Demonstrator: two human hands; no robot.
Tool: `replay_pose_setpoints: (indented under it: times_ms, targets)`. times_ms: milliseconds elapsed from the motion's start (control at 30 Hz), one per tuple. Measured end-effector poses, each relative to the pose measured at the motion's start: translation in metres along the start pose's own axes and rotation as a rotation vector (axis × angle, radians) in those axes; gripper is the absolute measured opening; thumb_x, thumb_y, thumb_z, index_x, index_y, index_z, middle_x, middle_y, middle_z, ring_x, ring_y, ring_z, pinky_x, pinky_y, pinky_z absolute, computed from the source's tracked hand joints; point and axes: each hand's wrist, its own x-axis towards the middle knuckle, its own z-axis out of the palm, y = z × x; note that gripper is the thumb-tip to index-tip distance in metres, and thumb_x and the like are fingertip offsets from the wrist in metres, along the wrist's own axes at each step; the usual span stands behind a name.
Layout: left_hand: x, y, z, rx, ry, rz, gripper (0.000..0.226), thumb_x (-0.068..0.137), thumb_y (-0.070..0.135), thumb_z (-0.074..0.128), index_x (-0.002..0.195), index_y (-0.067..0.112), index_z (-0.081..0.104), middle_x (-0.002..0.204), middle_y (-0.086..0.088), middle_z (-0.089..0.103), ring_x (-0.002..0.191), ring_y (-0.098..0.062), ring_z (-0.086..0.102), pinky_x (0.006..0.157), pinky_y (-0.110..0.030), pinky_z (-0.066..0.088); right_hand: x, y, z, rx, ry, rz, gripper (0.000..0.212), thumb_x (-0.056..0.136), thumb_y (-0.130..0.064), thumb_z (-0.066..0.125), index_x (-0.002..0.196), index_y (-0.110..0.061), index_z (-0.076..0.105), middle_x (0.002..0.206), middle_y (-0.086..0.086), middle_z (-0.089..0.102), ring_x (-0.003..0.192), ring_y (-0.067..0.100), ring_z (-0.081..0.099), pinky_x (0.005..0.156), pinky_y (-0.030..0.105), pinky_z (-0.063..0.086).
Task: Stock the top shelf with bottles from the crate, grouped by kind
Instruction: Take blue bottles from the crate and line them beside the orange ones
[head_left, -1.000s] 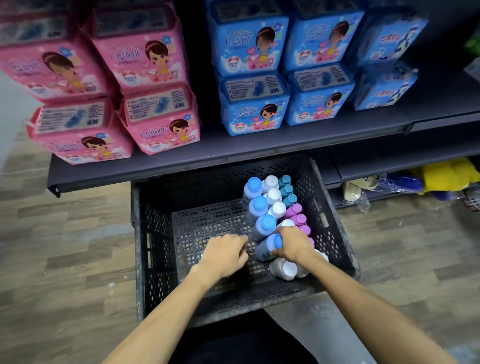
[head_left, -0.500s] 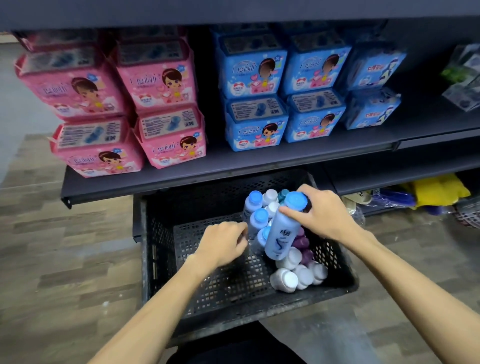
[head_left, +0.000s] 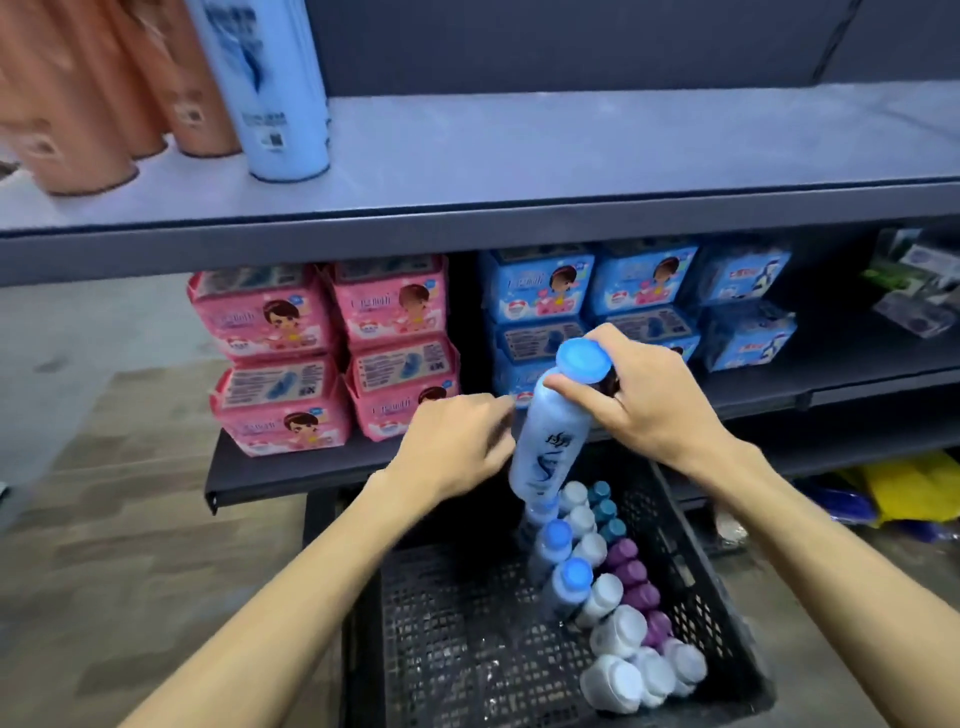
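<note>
right hand (head_left: 644, 410) grips blue-capped bottle (head_left: 550, 441) at neck | left hand (head_left: 452, 441) beside it, blurred | above crate (head_left: 441, 649)

The crate (head_left: 691, 545) sits at five o'clock, crate bottles (head_left: 563, 574) lining its three o'clock wall; the held bottle (head_left: 550, 441) hangs above them. Shelf bottles (head_left: 270, 88) stand at eleven o'clock on the top shelf (head_left: 571, 156), packs (head_left: 395, 312) on the lower shelf (head_left: 841, 369) beneath.

Views: 1, head-worn, wide-angle.
Position: above and behind both forearms, facing the shelving.
Facing: forward and down; top shelf (head_left: 571, 145) crosses the upper frame, crate (head_left: 691, 545) sits lower right.
Nearness: close; left hand (head_left: 457, 441), right hand (head_left: 654, 410) and blue bottle (head_left: 545, 447) sit mid-frame.
</note>
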Motion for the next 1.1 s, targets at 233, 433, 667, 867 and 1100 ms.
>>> replay_pose_setpoints:
  times_ms: [233,433,667,867,1100]
  targets:
    - [0.006,-0.007,-0.082,0.070,0.138,0.057,0.018,0.086,0.039,0.048,0.076,0.028,0.038,0.078,0.004,0.059,0.075,-0.023,0.060,0.055,-0.032,0.040,0.055,-0.057,-0.059,0.068,0.152,-0.104,0.054,0.085,-0.071,0.050,0.091,-0.018,0.056,0.058,-0.007,0.057,0.054,0.016,0.051,0.056,0.033,0.043]
    - [0.006,-0.017,-0.159,0.129,0.315,0.107,0.015,0.085,0.038,0.050,0.082,0.024,0.053,0.072,0.007,0.056,0.068,-0.018,0.056,0.054,-0.033,0.043,0.105,-0.100,-0.110,0.093,0.259,-0.203,0.053,0.087,-0.064,0.052,0.085,-0.011,0.058,0.062,0.001,0.057,0.058,0.018,0.047,0.057,0.025,0.039]
    - [0.013,-0.032,-0.219,0.197,0.456,0.090,0.013,0.085,0.037,0.049,0.086,0.025,0.054,0.073,0.007,0.059,0.067,-0.019,0.056,0.054,-0.031,0.044,0.160,-0.134,-0.154,0.021,0.287,-0.283,0.048,0.092,-0.061,0.054,0.081,-0.015,0.058,0.061,-0.006,0.056,0.056,0.014,0.048,0.051,0.019,0.034]
    - [0.024,-0.047,-0.255,0.271,0.530,0.084,0.011,0.085,0.035,0.052,0.089,0.026,0.057,0.071,0.008,0.058,0.064,-0.015,0.054,0.050,-0.024,0.029,0.196,-0.152,-0.172,0.024,0.279,-0.273,0.043,0.092,-0.061,0.055,0.070,-0.025,0.053,0.061,-0.009,0.054,0.054,0.005,0.046,0.049,0.014,0.035]
    - [0.032,-0.057,-0.268,0.285,0.540,0.068,0.013,0.087,0.038,0.050,0.089,0.026,0.055,0.072,0.008,0.058,0.066,-0.017,0.054,0.054,-0.027,0.040,0.222,-0.163,-0.172,0.010,0.265,-0.284,0.046,0.090,-0.065,0.053,0.072,-0.023,0.054,0.059,-0.006,0.054,0.052,0.009,0.042,0.047,0.017,0.032]
